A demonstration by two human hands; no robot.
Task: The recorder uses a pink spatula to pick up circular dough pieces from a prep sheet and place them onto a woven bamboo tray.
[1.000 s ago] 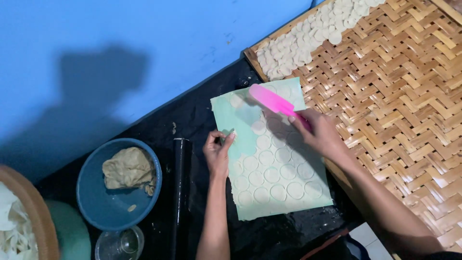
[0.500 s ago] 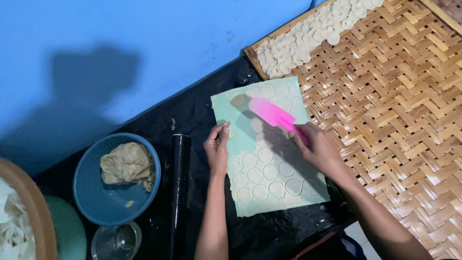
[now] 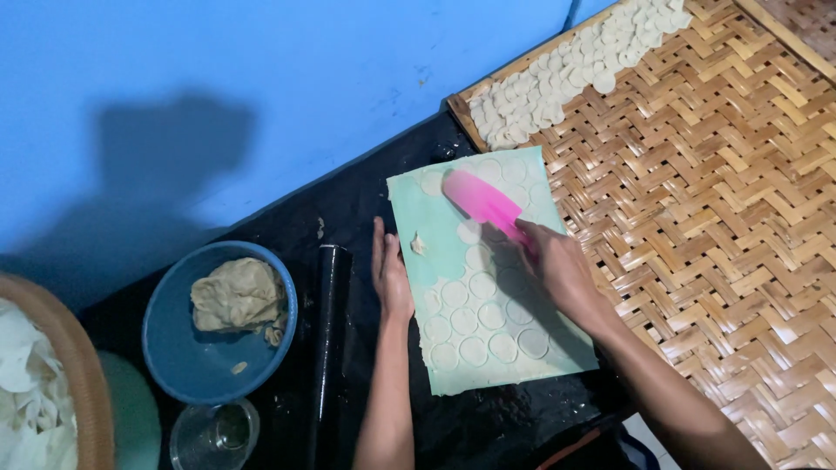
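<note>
On the black sheet (image 3: 348,200) in front of me lies a pale green mat (image 3: 409,196), and both hands are at work on it. My right hand (image 3: 557,270) has its grip closed around the handle of a pink scraper (image 3: 482,200), whose flat blade lies on the far part of the mat, pointing away from me and to the left. My left hand (image 3: 390,274) lies flat with the fingers straight and together, holding nothing, pressing on the mat's left edge, half on the mat and half on the black sheet. Round dough discs (image 3: 475,350) cut in rows cover the near part of the mat, and a small scrap of dough (image 3: 418,245) sits just beyond my left fingertips. Just left of that hand a black rolling pin (image 3: 326,348) lies along the sheet, its length running toward me. Farther left stands a blue bowl (image 3: 174,365) with a lump of dough (image 3: 237,294) in it, and a clear glass (image 3: 213,435) sits just in front of the bowl. At the far left edge I see a basket (image 3: 74,365) with pale thin pieces in it. To the right of the mat a large woven bamboo tray (image 3: 723,218) touches the sheet, with many small white discs (image 3: 557,78) laid in its far corner. Behind everything is a blue wall (image 3: 261,70).
</note>
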